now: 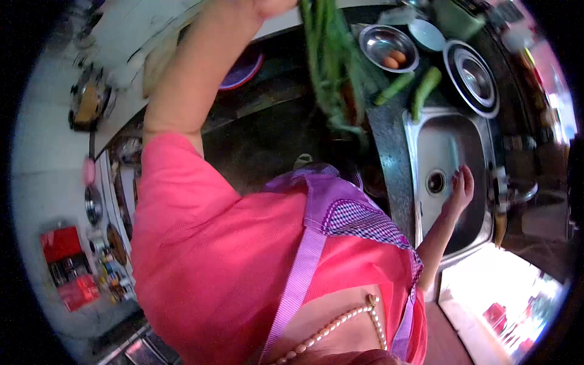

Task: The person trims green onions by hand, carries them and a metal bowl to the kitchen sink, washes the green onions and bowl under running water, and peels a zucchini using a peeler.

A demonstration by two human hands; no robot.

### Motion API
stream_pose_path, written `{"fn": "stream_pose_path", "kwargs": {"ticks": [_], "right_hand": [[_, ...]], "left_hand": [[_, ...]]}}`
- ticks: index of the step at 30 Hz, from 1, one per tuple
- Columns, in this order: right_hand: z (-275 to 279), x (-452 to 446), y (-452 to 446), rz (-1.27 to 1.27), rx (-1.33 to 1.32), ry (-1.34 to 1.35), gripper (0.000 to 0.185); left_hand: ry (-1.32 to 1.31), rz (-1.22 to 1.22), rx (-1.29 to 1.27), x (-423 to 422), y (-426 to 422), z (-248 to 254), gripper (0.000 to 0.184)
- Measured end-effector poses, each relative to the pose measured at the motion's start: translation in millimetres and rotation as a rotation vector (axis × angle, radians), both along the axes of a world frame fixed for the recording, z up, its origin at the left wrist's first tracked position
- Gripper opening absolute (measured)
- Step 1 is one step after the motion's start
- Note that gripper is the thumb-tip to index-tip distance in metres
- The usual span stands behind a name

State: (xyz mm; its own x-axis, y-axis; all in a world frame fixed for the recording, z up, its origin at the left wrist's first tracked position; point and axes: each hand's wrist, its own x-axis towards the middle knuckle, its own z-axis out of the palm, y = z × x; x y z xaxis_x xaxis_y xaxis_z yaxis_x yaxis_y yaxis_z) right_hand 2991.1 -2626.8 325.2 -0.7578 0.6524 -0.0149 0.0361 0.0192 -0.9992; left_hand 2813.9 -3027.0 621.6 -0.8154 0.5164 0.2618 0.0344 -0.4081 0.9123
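Note:
My left arm reaches up across the frame, and my left hand (277, 6) is partly cut off by the top edge. From it hangs a bunch of green onions (331, 61), long and blurred, over the floor beside the counter. Low over the steel sink (429, 143), right of the drain, is my right hand (461, 187), holding nothing, its fingers slightly apart. On the counter by the sink lie two green gourds, a thin one (394, 88) and a thicker one (426, 91). Behind them a metal bowl (374, 42) holds two brown eggs (395, 59).
Stacked metal basins (477, 79) stand beyond the sink corner, near a pale bowl (427, 35). A faucet (520, 193) rises at the sink's far side. A red-rimmed basin (242, 72) is behind my left arm. Bottles and a pan (93, 204) line the left counter.

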Motion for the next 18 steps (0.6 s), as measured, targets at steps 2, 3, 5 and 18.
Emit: {"fn": "stream_pose_path", "kwargs": {"ticks": [2, 3, 5, 18], "right_hand": [[-7, -9, -13, 0.056, 0.003, -0.007, 0.025], [-7, -15, -24, 0.075, -0.004, -0.01, 0.024], [-9, -28, -46, 0.142, -0.032, -0.028, 0.022], [-26, -93, -238, 0.577, 0.141, -0.344, 0.016]], "left_hand": [[-0.204, 0.147, -0.089, 16, -44, -32, 0.023], [-0.22, -0.04, 0.024, 5, -82, -77, 0.017], [-0.587, 0.293, 0.034, 23, -103, -122, 0.019], [-1.284, 0.821, 0.539, -107, -314, -457, 0.018]]}}
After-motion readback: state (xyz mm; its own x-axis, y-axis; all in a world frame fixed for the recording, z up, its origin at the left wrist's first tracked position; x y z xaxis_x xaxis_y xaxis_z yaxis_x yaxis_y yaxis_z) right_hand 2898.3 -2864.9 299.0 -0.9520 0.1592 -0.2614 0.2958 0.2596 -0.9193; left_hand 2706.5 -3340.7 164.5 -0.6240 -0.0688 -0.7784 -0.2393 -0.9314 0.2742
